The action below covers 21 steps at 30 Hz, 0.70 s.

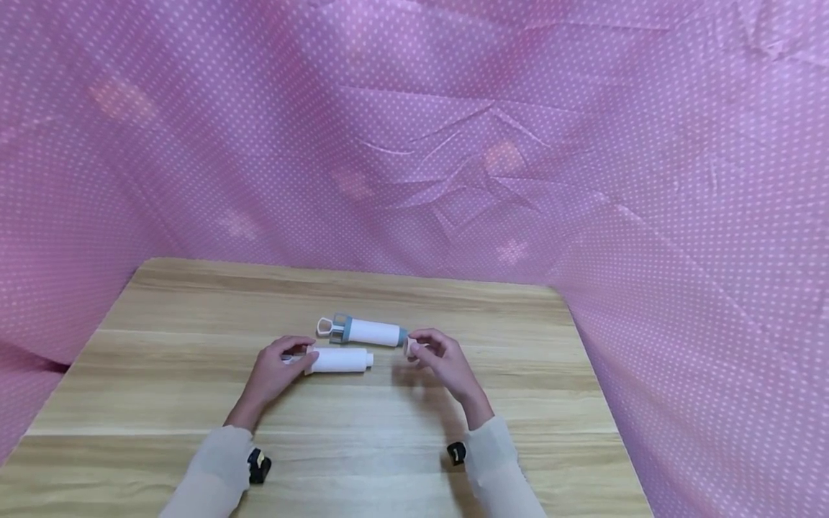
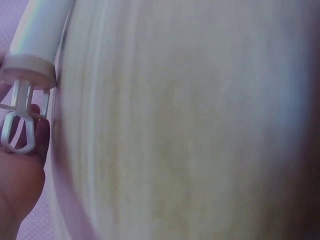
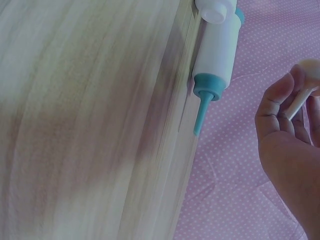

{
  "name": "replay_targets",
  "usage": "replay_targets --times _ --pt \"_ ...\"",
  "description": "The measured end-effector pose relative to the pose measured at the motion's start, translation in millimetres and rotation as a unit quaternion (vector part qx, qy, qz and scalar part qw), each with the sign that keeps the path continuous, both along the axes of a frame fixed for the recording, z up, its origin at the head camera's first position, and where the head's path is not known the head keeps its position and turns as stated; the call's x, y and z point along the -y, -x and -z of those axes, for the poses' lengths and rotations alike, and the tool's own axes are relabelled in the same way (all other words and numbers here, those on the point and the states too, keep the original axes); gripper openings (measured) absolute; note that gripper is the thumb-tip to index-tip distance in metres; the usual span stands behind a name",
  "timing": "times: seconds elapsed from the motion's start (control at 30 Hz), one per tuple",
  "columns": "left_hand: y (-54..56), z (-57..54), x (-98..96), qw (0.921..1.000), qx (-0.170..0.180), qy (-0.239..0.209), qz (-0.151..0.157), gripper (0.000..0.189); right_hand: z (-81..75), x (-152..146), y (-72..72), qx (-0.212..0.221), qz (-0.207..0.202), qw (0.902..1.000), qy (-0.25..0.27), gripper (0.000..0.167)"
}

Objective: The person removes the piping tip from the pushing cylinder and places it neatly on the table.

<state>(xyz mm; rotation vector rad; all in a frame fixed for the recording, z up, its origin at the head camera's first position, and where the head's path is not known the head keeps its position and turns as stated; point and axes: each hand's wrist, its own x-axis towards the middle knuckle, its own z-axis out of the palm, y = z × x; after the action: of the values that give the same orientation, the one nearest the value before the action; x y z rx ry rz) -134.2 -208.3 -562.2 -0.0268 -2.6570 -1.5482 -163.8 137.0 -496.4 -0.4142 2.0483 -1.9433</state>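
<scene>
In the head view my left hand (image 1: 272, 370) grips a white syringe-shaped dispenser (image 1: 343, 360) by its collar end, thumb along the barrel. Its ring handle (image 2: 19, 132) and cream collar (image 2: 30, 70) show in the left wrist view, and its short threaded-looking tip points right. Raised over the table, my right hand (image 1: 448, 361) pinches a small cream nozzle cap (image 1: 409, 348) between thumb and fingers; its thin spout (image 3: 299, 104) runs back into the palm. A second dispenser, white with blue-green ends (image 1: 374, 332), lies just behind, its blue-green spout (image 3: 203, 112) pointing right.
The wood-grain table (image 1: 363, 460) carries both dispensers near its middle. Pink dotted cloth (image 1: 414, 144) hangs around its back and sides. A black wrist device (image 1: 259, 466) sits at the left cuff, another (image 1: 456, 453) at the right.
</scene>
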Motion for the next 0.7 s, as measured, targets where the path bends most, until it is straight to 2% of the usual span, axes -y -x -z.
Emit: replay_targets --times 0.33,0.5,0.6,0.7 --pt "1.1 -14.5 -0.9 0.9992 -0.008 0.028 0.029 0.044 -2.9 1.8 1.8 -0.008 -0.001 1.0000 0.001 0.032" --pt "-0.9 -23.8 -2.0 0.9992 -0.004 0.029 0.028 0.039 -3.4 4.2 2.5 -0.004 0.003 1.0000 -0.004 0.032" --pt "-0.4 -31.7 -4.6 0.9984 -0.024 0.038 0.034 0.037 -4.0 5.3 3.4 -0.001 0.013 0.9999 -0.002 0.032" --pt "1.6 -39.4 -9.0 0.9958 -0.064 0.048 0.044 0.037 -5.5 6.7 3.7 0.000 0.022 0.9998 0.005 0.031"
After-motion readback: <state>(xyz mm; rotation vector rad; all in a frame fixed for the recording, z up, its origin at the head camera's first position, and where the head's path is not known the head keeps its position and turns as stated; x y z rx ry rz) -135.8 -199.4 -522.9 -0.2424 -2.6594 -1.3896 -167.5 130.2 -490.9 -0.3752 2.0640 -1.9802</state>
